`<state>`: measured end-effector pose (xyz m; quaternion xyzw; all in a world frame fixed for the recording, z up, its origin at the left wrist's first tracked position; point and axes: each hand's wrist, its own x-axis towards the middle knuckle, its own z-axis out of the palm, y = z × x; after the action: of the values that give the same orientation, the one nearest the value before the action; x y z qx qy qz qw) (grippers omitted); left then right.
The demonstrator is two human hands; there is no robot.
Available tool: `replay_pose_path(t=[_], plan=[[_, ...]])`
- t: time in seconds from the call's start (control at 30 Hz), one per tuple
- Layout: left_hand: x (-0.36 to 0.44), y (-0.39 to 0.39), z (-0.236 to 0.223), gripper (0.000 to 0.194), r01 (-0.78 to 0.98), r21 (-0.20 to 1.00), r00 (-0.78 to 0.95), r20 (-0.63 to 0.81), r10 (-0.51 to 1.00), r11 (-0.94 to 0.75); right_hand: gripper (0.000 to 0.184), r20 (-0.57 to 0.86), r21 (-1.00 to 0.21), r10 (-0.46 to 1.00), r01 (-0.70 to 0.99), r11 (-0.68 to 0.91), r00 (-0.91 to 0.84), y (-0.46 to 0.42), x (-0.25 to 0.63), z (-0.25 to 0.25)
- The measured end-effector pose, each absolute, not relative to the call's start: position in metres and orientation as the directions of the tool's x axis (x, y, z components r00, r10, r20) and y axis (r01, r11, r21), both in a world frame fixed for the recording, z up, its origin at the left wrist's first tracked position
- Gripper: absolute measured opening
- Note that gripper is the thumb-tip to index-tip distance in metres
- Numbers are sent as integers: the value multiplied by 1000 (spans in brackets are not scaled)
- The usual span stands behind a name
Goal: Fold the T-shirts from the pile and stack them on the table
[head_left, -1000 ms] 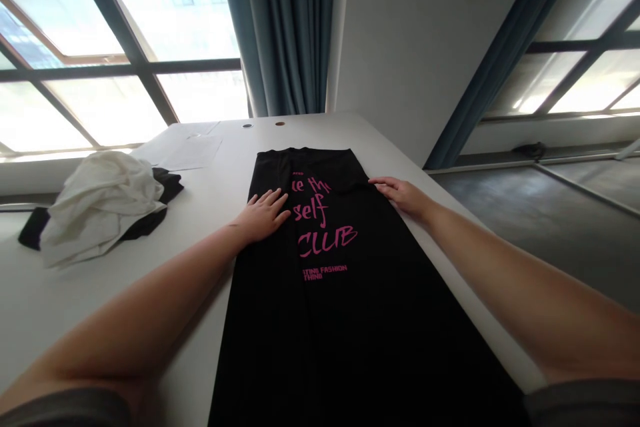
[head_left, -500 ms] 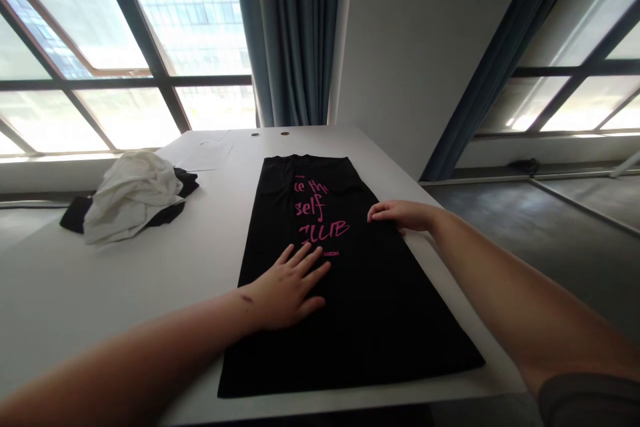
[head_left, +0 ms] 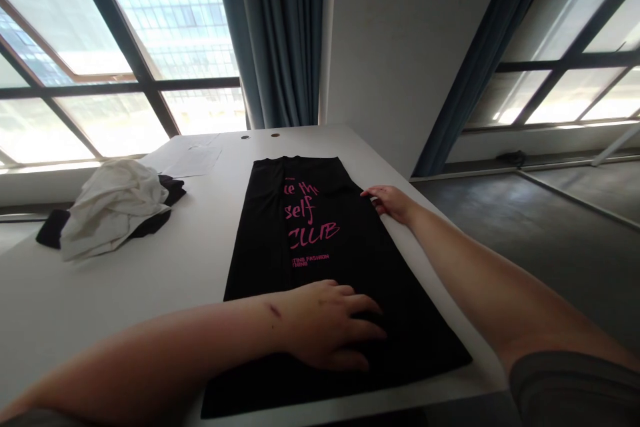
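A black T-shirt (head_left: 265,233) with pink lettering lies folded into a long panel on the white table. Part of its print is cut off by the fold on the left. Over the near part of the shirt my left hand (head_left: 335,327) rests palm down, fingers spread and slightly bent. At the shirt's right edge, beside the upper lettering, my right hand (head_left: 393,203) has its fingertips closed at the fabric edge, with the thumb partly hidden.
On the left of the white table (head_left: 200,233) sits a crumpled heap of white cloth (head_left: 113,203) with black cloth (head_left: 53,228) under it. Paper sheets (head_left: 193,159) lie behind that. Two round holes are near the far edge, before a blue curtain (head_left: 283,40).
My left hand has slid right and toward me, uncovering the small print lines. My right hand has moved slightly up along the shirt's edge. The view has shifted a little right.
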<state>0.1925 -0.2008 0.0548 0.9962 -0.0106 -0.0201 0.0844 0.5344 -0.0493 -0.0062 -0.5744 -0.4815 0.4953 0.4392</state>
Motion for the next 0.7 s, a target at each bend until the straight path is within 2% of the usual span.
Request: replay_pose_path(t=[0.1,0.17,0.3,0.47,0.57,0.7], plan=[[235,-198,51,53,-45,105,999,-25,-48,-993,22,-103,-990,993,86,-108,58,-49,535,-8],[261,-197,49,55,-85,85,993,-76,-92,-993,23,-93,-995,994,30,-95,59,-49,535,-8],[295,-197,48,55,-196,62,974,-105,-202,-979,33,-137,-986,990,-102,-132,44,-48,533,-6],[309,-201,51,50,-185,65,979,-71,-189,-981,44,-145,-974,989,-180,-141,10,-43,533,-6],[310,-200,52,37,-187,23,979,-79,-189,-982,45,-135,-970,991,-204,-131,6,-38,535,-8],[299,-197,52,30,-210,-3,977,25,-210,-978,47,-121,-972,993,-203,-116,13,-28,536,-15]])
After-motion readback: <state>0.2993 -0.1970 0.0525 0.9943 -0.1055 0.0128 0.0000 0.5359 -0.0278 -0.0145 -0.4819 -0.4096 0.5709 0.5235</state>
